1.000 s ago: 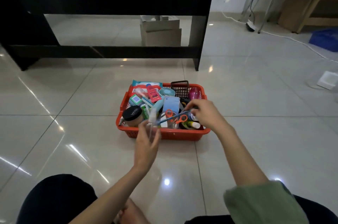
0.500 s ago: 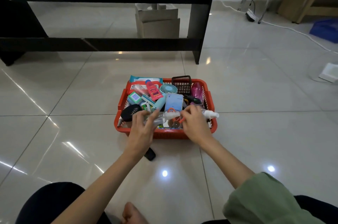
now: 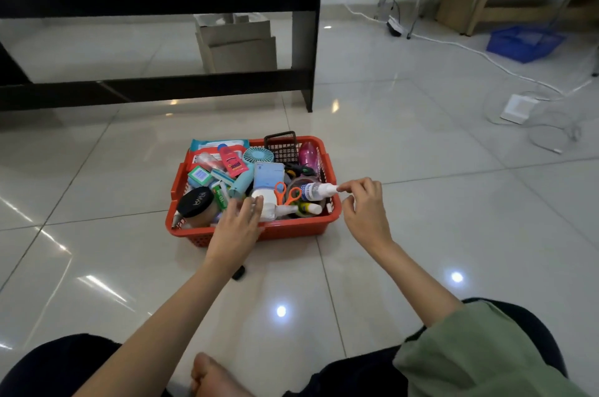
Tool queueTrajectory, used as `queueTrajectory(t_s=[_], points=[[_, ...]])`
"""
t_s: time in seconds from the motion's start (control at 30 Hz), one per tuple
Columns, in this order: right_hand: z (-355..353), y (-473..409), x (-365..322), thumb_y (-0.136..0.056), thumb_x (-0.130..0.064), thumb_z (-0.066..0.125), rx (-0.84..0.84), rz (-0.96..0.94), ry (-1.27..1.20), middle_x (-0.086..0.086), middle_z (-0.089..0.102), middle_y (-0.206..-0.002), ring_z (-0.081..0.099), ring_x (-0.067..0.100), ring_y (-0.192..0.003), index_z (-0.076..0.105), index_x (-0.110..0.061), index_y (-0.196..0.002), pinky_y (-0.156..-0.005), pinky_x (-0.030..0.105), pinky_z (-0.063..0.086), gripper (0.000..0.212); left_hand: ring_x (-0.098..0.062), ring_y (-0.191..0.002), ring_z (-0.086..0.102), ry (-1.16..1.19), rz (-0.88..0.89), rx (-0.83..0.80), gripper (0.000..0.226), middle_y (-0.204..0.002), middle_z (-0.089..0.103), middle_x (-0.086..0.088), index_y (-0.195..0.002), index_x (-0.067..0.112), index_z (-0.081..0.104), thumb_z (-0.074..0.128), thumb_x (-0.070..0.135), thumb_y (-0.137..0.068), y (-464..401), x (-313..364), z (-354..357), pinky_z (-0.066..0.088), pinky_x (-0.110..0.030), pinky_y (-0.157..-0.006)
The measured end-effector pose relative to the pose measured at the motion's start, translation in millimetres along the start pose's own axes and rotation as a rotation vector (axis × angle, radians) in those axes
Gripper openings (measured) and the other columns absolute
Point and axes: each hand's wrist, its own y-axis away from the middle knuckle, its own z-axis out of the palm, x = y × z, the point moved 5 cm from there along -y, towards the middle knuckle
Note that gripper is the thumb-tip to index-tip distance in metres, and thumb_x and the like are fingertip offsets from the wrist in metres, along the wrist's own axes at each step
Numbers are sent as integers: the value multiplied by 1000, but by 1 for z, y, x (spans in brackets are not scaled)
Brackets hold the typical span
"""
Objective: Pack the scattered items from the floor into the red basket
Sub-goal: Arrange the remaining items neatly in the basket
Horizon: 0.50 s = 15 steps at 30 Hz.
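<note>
While the red basket [image 3: 293,229] sits on the glossy tiled floor [image 3: 421,218] in front of the seated person, both hands reach over its near edge. The left hand [image 3: 238,226] lies palm-down with fingers spread and relaxed, resting across the front rim and the white item just inside it, gripping nothing that I can see. The right hand [image 3: 364,207] hovers just beyond the basket's right corner, thumb and forefinger pinched close at the white cap of a small clear spray bottle [image 3: 316,191], which lies tilted across the heap, its nozzle poking over the right rim. Orange-handled scissors [image 3: 287,194] lie beside that bottle. A small black object [image 3: 239,273] remains on the floor, just below the left wrist.
</note>
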Motion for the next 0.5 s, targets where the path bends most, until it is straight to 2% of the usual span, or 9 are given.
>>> queueTrajectory(t_s=[0.07, 0.1, 0.17, 0.23, 0.33, 0.43, 0.5], points=[[-11, 5, 2, -82, 7, 46, 7, 15, -15, 18, 59, -101, 47, 32, -102, 65, 0, -100, -83, 21, 34, 27, -37, -95, 68, 13, -7, 10, 78, -102, 71, -19, -113, -3, 65, 89, 32, -48, 7, 10, 2, 56, -49, -79], [-20, 7, 4, -82, 8, 46, 15, 21, -20, 17, 59, -101, 47, 32, -102, 65, -1, -100, -83, 20, 32, 27, -39, -102, 66, 26, -3, 38, 75, -108, 69, -23, -117, -5, 61, 85, 28, -53, 10, 17, 3, 52, -56, -82], [-41, 10, 12, -82, 8, 45, 38, 39, -29, 17, 58, -102, 46, 30, -104, 64, -1, -101, -83, 17, 31, 28, -42, -113, 59, 64, 36, 152, 62, -119, 63, -26, -126, -4, 48, 58, 21, -70, 12, 34, 1, 47, -63, -88], [-67, 13, 29, -83, 7, 44, 76, 85, -36, 15, 58, -103, 45, 28, -106, 64, -3, -103, -82, 13, 30, 29, -44, -119, 54, 120, 54, 177, 60, -125, 58, -29, -128, -2, 39, 39, 19, -71, 10, 54, 2, 41, -67, -93], [-109, 21, 63, -85, 5, 44, 151, 193, -44, 13, 58, -104, 44, 25, -107, 63, -5, -103, -78, 9, 26, 29, -54, -129, 36, 279, -90, -19, 69, -136, 41, -39, -135, -6, 33, 49, 16, -71, 5, 75, 4, 28, -73, -96], [-148, 34, 98, -86, 3, 44, 224, 299, -31, 13, 59, -105, 45, 25, -108, 64, -6, -103, -78, 12, 27, 28, -51, -141, -3, 348, -177, -150, 85, -152, 0, -34, -145, -7, 10, 59, 22, -82, 4, 82, 24, 17, -70, -107], [-172, 41, 113, -86, 3, 44, 263, 350, -35, 14, 60, -104, 47, 27, -108, 64, -6, -102, -82, 18, 33, 27, -50, -141, -8, 345, -176, -165, 88, -153, -5, -32, -145, -7, 8, 62, 20, -81, 5, 84, 28, 10, -70, -107]])
